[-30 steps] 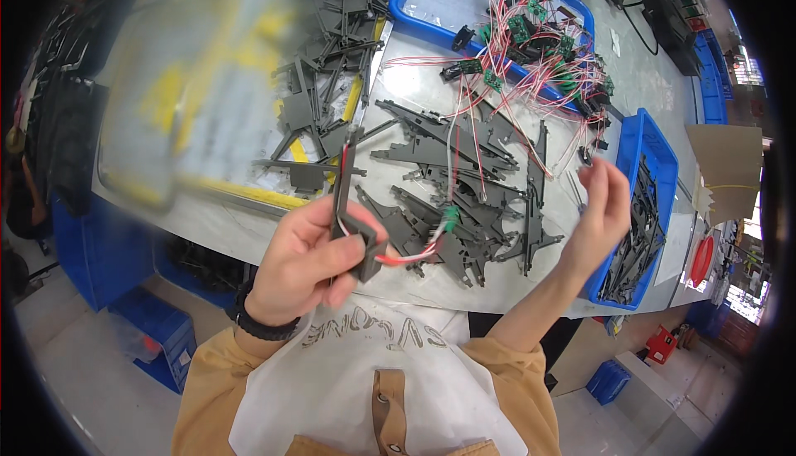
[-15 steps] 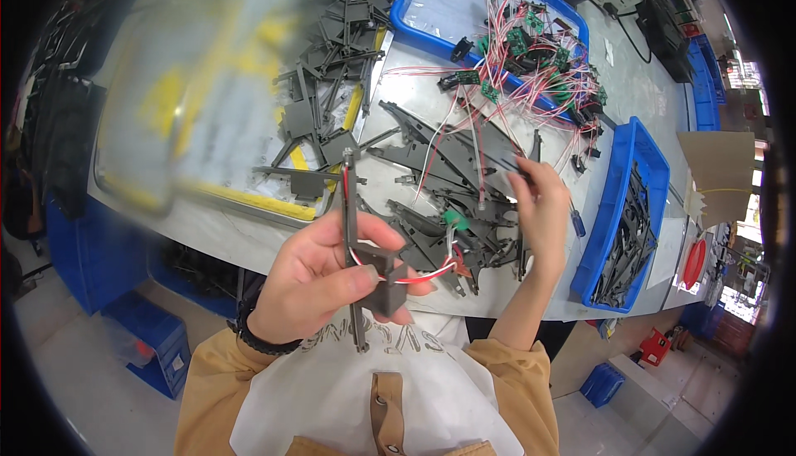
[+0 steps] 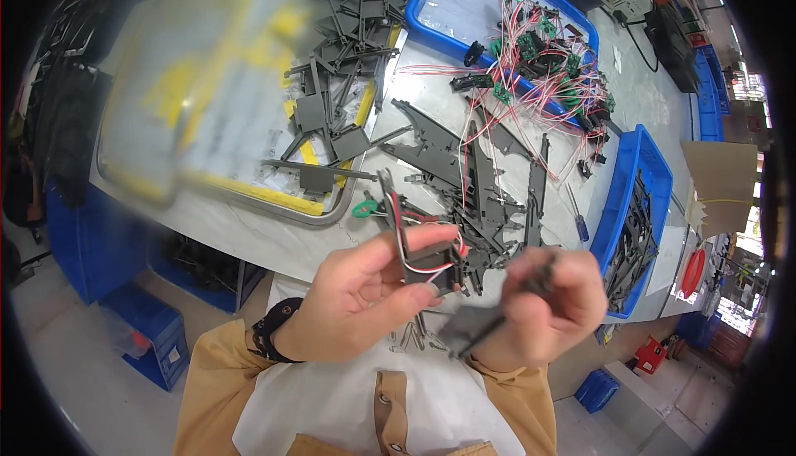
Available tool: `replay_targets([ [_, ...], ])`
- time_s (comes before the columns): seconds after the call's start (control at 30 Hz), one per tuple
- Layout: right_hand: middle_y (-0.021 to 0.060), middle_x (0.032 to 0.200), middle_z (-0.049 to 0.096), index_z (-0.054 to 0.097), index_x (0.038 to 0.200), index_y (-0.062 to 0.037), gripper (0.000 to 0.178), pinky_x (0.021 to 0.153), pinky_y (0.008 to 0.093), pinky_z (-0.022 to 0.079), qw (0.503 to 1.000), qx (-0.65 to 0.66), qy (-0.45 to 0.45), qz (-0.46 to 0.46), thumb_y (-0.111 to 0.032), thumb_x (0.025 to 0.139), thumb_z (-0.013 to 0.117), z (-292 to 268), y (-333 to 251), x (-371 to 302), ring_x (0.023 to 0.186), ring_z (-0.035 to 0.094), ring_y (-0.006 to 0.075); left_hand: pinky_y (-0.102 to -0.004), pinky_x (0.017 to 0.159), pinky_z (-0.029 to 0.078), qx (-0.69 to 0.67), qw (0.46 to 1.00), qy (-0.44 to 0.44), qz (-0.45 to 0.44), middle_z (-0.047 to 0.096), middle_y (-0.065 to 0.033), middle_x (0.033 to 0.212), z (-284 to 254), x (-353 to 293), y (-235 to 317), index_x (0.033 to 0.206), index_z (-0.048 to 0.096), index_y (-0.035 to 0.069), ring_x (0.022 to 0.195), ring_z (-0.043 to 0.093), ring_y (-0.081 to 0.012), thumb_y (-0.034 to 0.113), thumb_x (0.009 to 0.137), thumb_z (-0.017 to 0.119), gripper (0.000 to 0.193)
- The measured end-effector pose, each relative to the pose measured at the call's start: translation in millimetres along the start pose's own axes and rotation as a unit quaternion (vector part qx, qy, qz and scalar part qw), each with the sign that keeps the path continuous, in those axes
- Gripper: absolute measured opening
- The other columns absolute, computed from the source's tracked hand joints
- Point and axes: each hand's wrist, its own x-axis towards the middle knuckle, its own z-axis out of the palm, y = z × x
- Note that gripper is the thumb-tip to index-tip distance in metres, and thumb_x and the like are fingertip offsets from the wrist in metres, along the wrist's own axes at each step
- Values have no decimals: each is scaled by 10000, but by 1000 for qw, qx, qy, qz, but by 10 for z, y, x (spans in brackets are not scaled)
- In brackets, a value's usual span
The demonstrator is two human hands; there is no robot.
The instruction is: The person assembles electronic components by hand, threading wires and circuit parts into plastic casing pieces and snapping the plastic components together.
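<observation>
My left hand [image 3: 352, 303] is closed around a dark grey plastic bracket [image 3: 433, 274] with a long narrow arm and a box-shaped middle. Red and white wires run along the arm and across the box. A small green circuit board [image 3: 365, 208] shows beside the arm's upper end. To its right, my right hand [image 3: 560, 311] is closed on a second dark grey plastic part [image 3: 471, 327], smeared by motion, whose flat piece points down toward my apron. Beyond both hands lies a loose pile of dark grey plastic parts [image 3: 439, 145] on the table.
A yellow-edged tray [image 3: 286, 199] of grey parts stands left, partly behind a blurred translucent shape. Wired circuit boards [image 3: 531, 46] spill over a blue tray [image 3: 444, 35] at the back. A blue bin [image 3: 663, 162] of slim parts and a screwdriver [image 3: 581, 228] are on the right.
My right hand has come from the pile toward my body, bringing a grey part. My left hand has shifted right with the bracket, and the green board now shows left of the bracket's arm.
</observation>
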Motion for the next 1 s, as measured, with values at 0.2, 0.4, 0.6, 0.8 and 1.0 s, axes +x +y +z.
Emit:
replay_targets([
  [0.2,65,679,617,561,811,41,208,393,170,355,974,-228,6,9,8,662,701,119,-73,135,429,458,33,-250,731,504,134,988,6,70,526,-138,1073,42,16,-73,1202,434,-78,885,572,-143,-5,791,581,443],
  [0.4,4,559,520,538,766,26,182,377,171,303,979,-199,6,33,19,667,690,114,-43,123,417,394,17,-266,739,518,174,980,-4,91,517,-124,1064,59,59,-95,1185,451,-78,876,575,-147,26,758,638,477],
  [0.6,-54,495,406,495,739,1,182,407,156,250,986,-89,20,139,25,691,669,50,4,156,464,330,-5,-280,739,528,178,980,-8,86,517,-120,1031,50,85,-103,1163,466,-80,869,584,-161,53,738,673,491],
  [0.8,-31,502,471,477,758,2,169,402,158,282,985,-106,6,138,32,724,640,89,21,145,452,376,-4,-270,715,535,175,979,14,108,529,-121,984,65,116,-143,1102,497,-99,827,602,-170,52,718,695,458],
  [1.0,17,510,516,464,775,7,154,389,175,333,987,-116,-6,115,28,748,614,135,98,101,428,448,24,-249,677,536,171,976,59,120,534,-97,900,91,130,-177,1036,535,-110,762,621,-157,42,689,718,420],
])
